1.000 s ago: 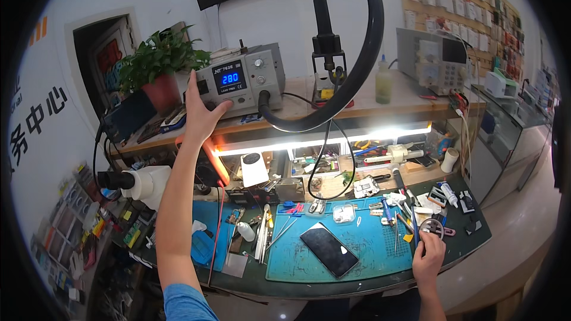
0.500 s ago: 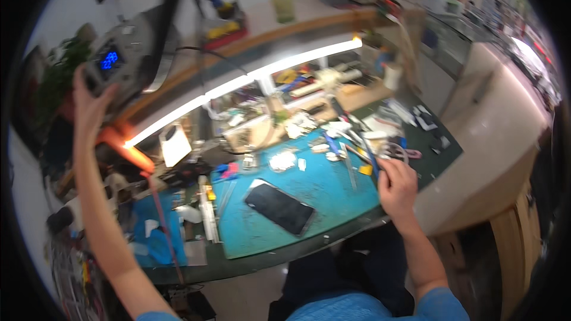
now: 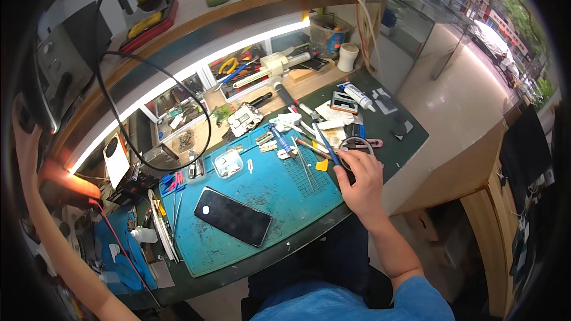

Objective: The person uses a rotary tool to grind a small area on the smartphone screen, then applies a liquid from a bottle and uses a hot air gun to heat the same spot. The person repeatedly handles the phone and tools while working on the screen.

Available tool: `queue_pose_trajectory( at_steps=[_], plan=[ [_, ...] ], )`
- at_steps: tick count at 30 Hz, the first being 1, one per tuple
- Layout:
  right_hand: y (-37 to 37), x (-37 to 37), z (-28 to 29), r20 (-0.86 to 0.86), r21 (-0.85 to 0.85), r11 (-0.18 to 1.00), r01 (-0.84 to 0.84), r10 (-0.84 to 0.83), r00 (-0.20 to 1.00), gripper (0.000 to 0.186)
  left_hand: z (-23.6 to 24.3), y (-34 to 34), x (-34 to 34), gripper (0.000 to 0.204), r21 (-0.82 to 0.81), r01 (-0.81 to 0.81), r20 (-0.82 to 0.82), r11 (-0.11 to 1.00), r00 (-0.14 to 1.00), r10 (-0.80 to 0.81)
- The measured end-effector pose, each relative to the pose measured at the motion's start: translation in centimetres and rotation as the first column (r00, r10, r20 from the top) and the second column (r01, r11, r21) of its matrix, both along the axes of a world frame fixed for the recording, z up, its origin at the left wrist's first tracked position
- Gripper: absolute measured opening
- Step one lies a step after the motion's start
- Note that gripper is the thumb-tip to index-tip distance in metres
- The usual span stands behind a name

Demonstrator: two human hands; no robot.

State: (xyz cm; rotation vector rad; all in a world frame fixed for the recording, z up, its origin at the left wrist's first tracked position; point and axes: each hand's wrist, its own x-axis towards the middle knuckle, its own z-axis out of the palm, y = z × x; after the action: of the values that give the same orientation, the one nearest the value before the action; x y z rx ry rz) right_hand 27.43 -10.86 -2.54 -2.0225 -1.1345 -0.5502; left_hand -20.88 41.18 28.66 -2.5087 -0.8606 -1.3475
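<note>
My right hand (image 3: 361, 179) is closed around a slim dark-blue tool (image 3: 326, 141), whose thin end points up and left over the loose parts. At the far left edge my left hand (image 3: 26, 137) is raised against the front of a dark box-shaped device (image 3: 41, 95). Its thumb and fingers look apart, though the dark rim partly hides them. On the blue work mat (image 3: 202, 255) lies a phone (image 3: 233, 216) with a black face and a small white patch near one end. Beyond it sits a clear dish (image 3: 228, 163) of small white pieces.
A black cable (image 3: 209, 125) loops above the bench's left half. Tweezers (image 3: 304, 163), a white tube (image 3: 359, 96) and several small parts crowd the mat's far right. A lit tube lamp (image 3: 238, 52) runs under the shelf. An orange lamp end (image 3: 70, 187) stands at left.
My view has swung right, so the bench and phone appear further left. The device's blue display no longer shows. My right hand still holds the blue tool; my left stays at the device.
</note>
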Motion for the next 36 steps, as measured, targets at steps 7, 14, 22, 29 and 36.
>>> queue_pose_trajectory(
  at_steps=[7, 14, 22, 29, 36],
  plan=[
    [1.0, -1.9, 2.3, 0.131, 0.003, 0.974, -0.226, 0.223, 0.966, 0.035, 0.6, -4.3, 4.5, 0.114, -0.056, -0.146, 0.092, 0.988, 0.984, 0.150],
    [7.0, -12.4, 5.9, 0.120, -0.171, 0.607, -0.776, 0.795, 0.595, 0.031, 0.5, -11.3, 7.3, 0.127, -0.095, -0.256, 0.112, 0.962, 0.957, 0.266],
    [13.8, -25.6, 3.9, 0.286, -0.437, 0.321, -0.841, 0.935, 0.208, 0.023, 1.1, -10.4, 6.9, 0.133, -0.074, -0.278, 0.066, 0.958, 0.957, 0.283],
    [23.4, -36.1, 1.8, 0.513, -0.577, 0.251, -0.777, 0.852, -0.106, 0.011, 2.1, -10.8, 6.9, 0.134, -0.079, -0.348, 0.045, 0.934, 0.935, 0.352],
    [24.3, -34.4, 2.3, 0.675, -0.427, 0.160, -0.890, 0.711, -0.195, 0.016, 0.5, -11.4, 7.8, 0.137, -0.074, -0.302, 0.073, 0.950, 0.949, 0.308]
  ],
)
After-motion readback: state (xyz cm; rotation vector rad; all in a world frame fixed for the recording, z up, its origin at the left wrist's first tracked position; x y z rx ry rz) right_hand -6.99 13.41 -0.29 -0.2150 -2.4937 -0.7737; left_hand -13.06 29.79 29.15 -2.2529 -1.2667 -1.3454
